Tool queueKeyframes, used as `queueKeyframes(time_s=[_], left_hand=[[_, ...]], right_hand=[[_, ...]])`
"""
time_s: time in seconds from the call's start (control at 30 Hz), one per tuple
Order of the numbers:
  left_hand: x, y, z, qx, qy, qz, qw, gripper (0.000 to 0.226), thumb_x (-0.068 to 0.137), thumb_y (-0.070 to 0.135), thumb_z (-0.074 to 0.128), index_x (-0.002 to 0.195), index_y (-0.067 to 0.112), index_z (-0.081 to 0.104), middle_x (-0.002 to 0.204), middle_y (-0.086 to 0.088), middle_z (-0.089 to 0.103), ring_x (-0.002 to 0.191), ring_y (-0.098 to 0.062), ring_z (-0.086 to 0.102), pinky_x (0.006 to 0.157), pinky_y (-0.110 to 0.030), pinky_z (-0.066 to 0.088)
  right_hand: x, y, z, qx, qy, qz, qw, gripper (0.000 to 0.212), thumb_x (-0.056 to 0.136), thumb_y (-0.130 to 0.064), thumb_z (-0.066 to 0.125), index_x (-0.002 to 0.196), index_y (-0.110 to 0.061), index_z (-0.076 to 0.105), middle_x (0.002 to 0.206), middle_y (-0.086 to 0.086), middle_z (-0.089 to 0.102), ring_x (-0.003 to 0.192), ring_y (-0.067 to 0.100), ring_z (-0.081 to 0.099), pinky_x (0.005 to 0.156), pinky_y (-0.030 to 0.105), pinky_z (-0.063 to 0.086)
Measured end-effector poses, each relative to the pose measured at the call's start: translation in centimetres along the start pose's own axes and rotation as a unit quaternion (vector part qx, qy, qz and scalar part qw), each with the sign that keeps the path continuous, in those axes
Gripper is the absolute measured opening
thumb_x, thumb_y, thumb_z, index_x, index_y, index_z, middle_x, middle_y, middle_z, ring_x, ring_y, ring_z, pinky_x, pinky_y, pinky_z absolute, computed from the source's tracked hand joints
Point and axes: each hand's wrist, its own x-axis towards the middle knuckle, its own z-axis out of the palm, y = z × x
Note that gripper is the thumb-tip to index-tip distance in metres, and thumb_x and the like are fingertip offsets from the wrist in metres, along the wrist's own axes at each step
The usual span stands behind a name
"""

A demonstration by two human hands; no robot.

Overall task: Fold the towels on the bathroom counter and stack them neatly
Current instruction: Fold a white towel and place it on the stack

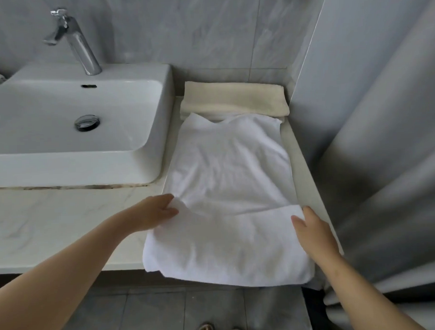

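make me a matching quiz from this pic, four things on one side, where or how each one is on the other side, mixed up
1 white towel
2 cream towel
3 faucet
4 left hand

A folded, by the wall
B on the sink back rim
C pinches a towel edge
D spread out, hanging over the counter front

Pairs: 1-D, 2-A, 3-B, 4-C

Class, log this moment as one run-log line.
stage: folding | left hand: pinches white terry towel, left edge | right hand: flat on right edge | folded cream towel: behind it
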Motion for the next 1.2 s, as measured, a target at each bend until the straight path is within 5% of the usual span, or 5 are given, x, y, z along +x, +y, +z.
queueKeyframes(time_s=[0.2, 0.4, 0.6, 0.83, 1.2], left_hand=[[1.3, 1.3, -3.4, -0.195, 0.131, 0.066, 0.970, 0.006, 0.095, 0.019, 0.052, 0.093, 0.019, 0.058, 0.091, -0.003, 0.064, 0.087, -0.022, 0.060, 0.074, -0.030, 0.048], [3.4, 2.4, -6.6, -0.174, 0.220, 0.069, 0.957, 0.020, 0.094, 0.024, 0.051, 0.102, 0.008, 0.059, 0.100, -0.014, 0.063, 0.095, -0.033, 0.059, 0.082, -0.044, 0.050], [6.9, 5.3, -8.7, -0.164, 0.272, 0.061, 0.946, 0.028, 0.095, 0.020, 0.045, 0.117, 0.008, 0.057, 0.112, -0.013, 0.060, 0.104, -0.033, 0.054, 0.086, -0.037, 0.046], [13.0, 6.9, -10.1, -0.157, 0.268, -0.013, 0.950, 0.031, 0.091, 0.017, 0.042, 0.117, 0.010, 0.058, 0.107, -0.012, 0.060, 0.087, -0.028, 0.052, 0.068, -0.030, 0.042], [21.7, 7.0, -10.6, -0.226, 0.247, -0.053, 0.941, 0.020, 0.094, 0.013, 0.048, 0.106, 0.004, 0.062, 0.084, -0.010, 0.059, 0.073, -0.026, 0.056, 0.061, -0.034, 0.048]], right_hand=[[2.1, -3.2, -2.0, 0.177, 0.109, -0.010, 0.978, 0.012, 0.096, -0.017, 0.044, 0.095, -0.007, 0.051, 0.090, 0.009, 0.053, 0.075, 0.023, 0.047, 0.063, 0.030, 0.032], [5.6, -6.1, -3.8, 0.224, 0.163, -0.017, 0.961, 0.019, 0.094, -0.018, 0.046, 0.100, -0.001, 0.053, 0.095, 0.012, 0.054, 0.081, 0.024, 0.047, 0.063, 0.030, 0.033], [9.5, -7.6, -4.4, 0.235, 0.207, -0.012, 0.950, 0.026, 0.096, -0.025, 0.043, 0.095, 0.000, 0.051, 0.092, 0.013, 0.053, 0.085, 0.026, 0.048, 0.072, 0.032, 0.036], [14.5, -8.2, -4.9, 0.228, 0.193, -0.006, 0.954, 0.021, 0.097, -0.023, 0.041, 0.090, -0.004, 0.047, 0.077, 0.004, 0.045, 0.078, 0.024, 0.044, 0.059, 0.029, 0.033], [25.5, -9.1, -4.3, 0.191, 0.084, -0.018, 0.978, 0.016, 0.097, -0.022, 0.045, 0.096, -0.007, 0.051, 0.087, 0.009, 0.053, 0.076, 0.021, 0.049, 0.066, 0.030, 0.039]])
